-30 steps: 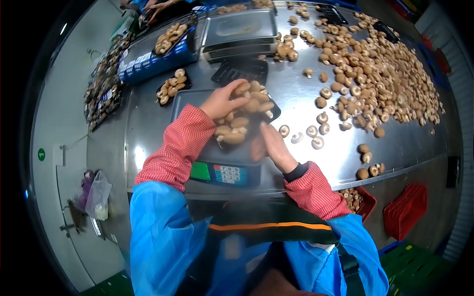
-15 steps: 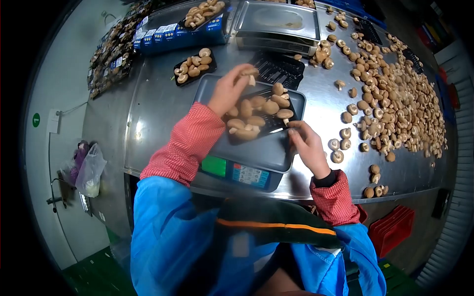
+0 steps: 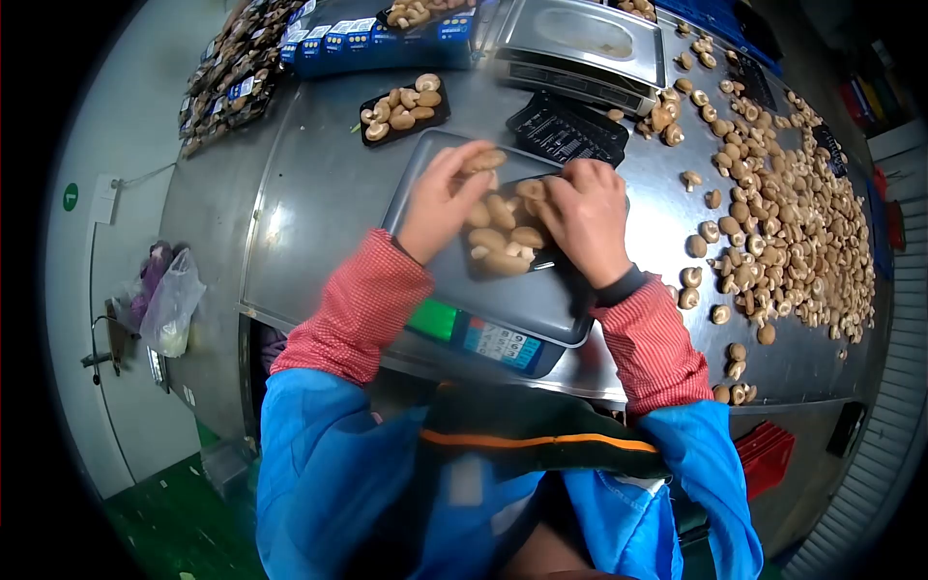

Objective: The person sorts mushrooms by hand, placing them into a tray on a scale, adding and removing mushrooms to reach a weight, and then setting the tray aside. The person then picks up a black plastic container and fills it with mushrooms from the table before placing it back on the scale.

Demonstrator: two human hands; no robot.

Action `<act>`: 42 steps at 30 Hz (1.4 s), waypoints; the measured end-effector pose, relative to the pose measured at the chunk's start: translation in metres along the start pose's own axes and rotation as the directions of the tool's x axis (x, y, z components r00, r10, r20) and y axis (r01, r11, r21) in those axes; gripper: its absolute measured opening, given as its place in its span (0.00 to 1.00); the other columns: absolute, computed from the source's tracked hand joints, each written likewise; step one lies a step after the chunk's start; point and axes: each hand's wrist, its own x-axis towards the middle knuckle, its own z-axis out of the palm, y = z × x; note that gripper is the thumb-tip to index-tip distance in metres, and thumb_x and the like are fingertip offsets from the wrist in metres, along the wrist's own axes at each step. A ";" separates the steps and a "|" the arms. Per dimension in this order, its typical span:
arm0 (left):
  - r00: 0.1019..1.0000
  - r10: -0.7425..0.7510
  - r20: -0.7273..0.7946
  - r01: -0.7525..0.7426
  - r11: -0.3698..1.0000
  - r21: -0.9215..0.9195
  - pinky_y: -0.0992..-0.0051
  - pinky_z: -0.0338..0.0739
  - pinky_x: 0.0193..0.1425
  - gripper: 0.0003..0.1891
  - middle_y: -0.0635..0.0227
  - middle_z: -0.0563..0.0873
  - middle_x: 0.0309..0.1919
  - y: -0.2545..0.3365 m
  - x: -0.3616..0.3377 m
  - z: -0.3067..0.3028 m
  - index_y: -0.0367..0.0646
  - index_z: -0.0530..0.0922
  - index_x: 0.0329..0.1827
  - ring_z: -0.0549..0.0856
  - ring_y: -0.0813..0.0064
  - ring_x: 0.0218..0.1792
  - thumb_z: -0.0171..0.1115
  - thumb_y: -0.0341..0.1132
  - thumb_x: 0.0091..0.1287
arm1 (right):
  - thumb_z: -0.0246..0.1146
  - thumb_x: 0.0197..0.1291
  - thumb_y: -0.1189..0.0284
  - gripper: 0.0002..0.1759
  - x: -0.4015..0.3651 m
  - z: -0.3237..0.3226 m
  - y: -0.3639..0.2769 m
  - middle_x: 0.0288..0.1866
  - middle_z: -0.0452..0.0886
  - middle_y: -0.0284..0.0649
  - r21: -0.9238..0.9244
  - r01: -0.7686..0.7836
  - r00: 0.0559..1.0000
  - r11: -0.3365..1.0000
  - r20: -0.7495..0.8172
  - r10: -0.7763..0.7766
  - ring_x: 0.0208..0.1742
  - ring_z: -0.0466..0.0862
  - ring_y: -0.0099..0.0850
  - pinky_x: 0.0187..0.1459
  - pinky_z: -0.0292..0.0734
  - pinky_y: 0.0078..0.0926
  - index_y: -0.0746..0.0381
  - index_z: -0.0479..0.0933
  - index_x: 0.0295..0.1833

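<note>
My left hand (image 3: 440, 203) pinches a brown mushroom (image 3: 483, 161) above the left back edge of a black tray (image 3: 548, 259). Several mushrooms (image 3: 502, 241) lie in that tray, which rests on the grey pan (image 3: 522, 302) of a scale with a green display (image 3: 432, 318) and a keypad (image 3: 501, 342). Over the tray's right side, my right hand (image 3: 592, 217) has its fingers curled around a mushroom (image 3: 530, 190) at its fingertips. This hand hides the right part of the tray and whatever lies beneath.
A filled mushroom tray (image 3: 404, 108) sits behind the scale, near stacked black trays (image 3: 565, 128). A second scale (image 3: 580, 43) stands at the back. Loose mushrooms (image 3: 788, 213) cover the right side of the metal table. Packed trays (image 3: 237, 87) pile up at the far left.
My right hand has moved from the pan's right edge up and over the tray's mushrooms, its fingers closing there. My left hand still holds its mushroom, slightly lower. The whole view has shifted a little.
</note>
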 end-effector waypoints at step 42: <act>0.985 0.018 -0.172 0.069 0.869 0.490 0.69 0.74 0.62 0.24 0.60 0.82 0.53 0.020 -0.110 -0.017 0.42 0.76 0.64 0.81 0.66 0.56 0.66 0.37 0.66 | 0.66 0.66 0.71 0.20 -0.191 -0.066 0.092 0.51 0.80 0.45 0.215 -0.671 0.732 0.710 0.345 0.587 0.51 0.83 0.33 0.54 0.79 0.30 0.60 0.77 0.62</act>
